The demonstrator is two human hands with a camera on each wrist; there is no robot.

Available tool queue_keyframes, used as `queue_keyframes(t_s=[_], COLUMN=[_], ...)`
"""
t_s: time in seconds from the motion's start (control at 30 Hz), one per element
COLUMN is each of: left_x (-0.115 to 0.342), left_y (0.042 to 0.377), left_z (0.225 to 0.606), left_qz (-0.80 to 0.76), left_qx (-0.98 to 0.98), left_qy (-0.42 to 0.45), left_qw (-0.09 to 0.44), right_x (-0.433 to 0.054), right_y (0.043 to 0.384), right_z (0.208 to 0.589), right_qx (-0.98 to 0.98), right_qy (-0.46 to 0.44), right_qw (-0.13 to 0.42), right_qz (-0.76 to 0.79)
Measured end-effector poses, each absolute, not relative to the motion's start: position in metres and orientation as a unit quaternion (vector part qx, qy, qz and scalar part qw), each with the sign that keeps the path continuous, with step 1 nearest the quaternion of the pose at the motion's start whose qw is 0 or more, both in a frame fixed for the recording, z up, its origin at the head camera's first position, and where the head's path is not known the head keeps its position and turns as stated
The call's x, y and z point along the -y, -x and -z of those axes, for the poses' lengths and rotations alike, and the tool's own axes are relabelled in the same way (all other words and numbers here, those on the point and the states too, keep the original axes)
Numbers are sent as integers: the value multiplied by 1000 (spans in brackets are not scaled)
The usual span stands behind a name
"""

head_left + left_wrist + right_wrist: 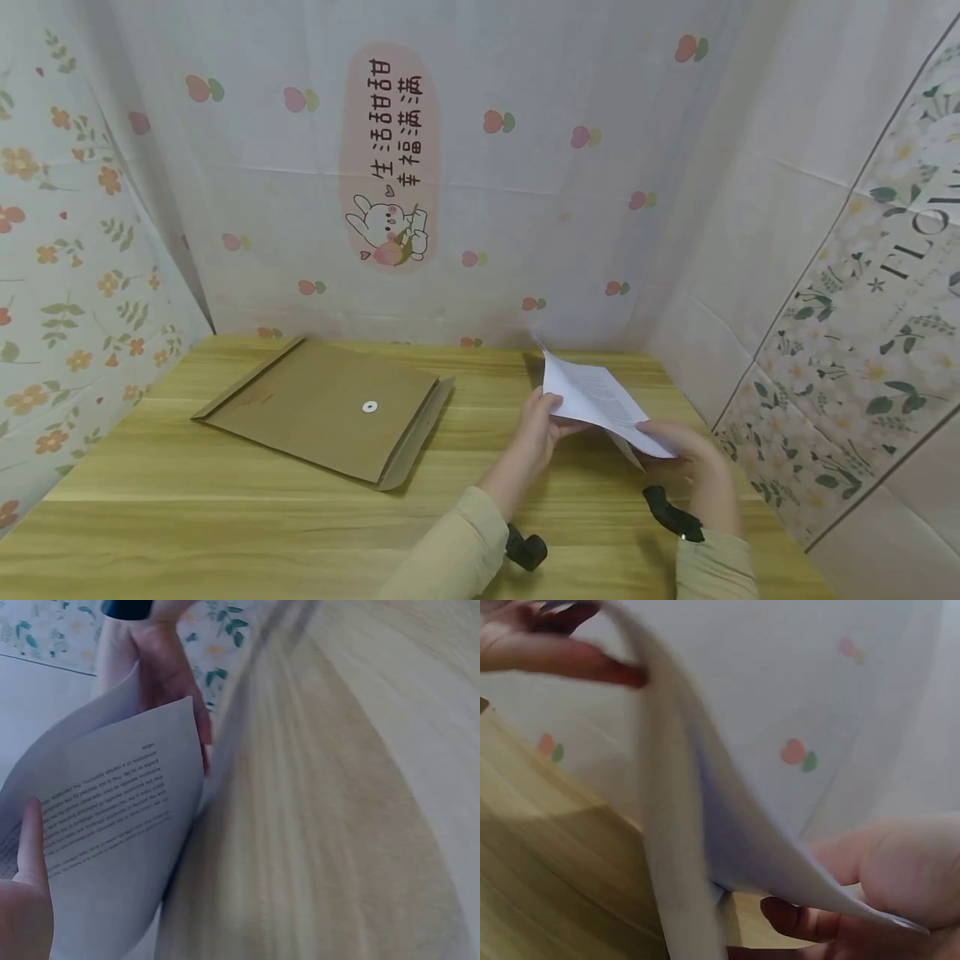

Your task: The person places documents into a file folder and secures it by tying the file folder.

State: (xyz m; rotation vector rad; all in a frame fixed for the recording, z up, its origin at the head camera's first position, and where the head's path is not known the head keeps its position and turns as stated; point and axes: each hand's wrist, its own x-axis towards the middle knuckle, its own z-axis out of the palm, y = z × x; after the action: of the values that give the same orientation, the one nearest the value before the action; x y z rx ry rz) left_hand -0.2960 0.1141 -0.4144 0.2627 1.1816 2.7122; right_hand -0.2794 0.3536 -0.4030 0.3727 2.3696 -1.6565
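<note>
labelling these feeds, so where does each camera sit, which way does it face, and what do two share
Head: on the head, facing forward and down at the table, envelope and papers; both sleeves, left hand and right hand show.
Left wrist: on that wrist, facing the papers' print; part of the left hand, right hand beyond.
Right wrist: on that wrist, facing the papers with patterned backdrop behind; both hands show.
Shared: both wrist views include papers, table and both hands.
</note>
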Motion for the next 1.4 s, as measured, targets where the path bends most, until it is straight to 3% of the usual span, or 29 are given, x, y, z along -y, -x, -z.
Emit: queue_keyframes(t_s=[0.07,0.23,0.67,0.77,1.1,1.4], left_x=[-112,-103,-46,-32,-10,-5], left_y=[296,295,301,299,292,284], left_z=[410,400,391,393,413,420], left_qz=[-912,-907,-881,-883,-876,-807], left_qx=[-388,-395,-428,-422,-449,-561], left_qy=[-97,-116,-179,-193,-158,-181], left_qw=[88,85,89,74,77,33], right_x=[-348,-343,-316,-305,-261,-226], right_y=[274,285,309,313,304,287], right_z=[404,411,408,413,418,409], right_qx=[-809,-766,-512,-531,-512,-485], right_qy=[-141,-72,7,8,-76,-72], right_qw=[120,159,234,206,13,-40], right_qz=[558,619,826,822,855,871])
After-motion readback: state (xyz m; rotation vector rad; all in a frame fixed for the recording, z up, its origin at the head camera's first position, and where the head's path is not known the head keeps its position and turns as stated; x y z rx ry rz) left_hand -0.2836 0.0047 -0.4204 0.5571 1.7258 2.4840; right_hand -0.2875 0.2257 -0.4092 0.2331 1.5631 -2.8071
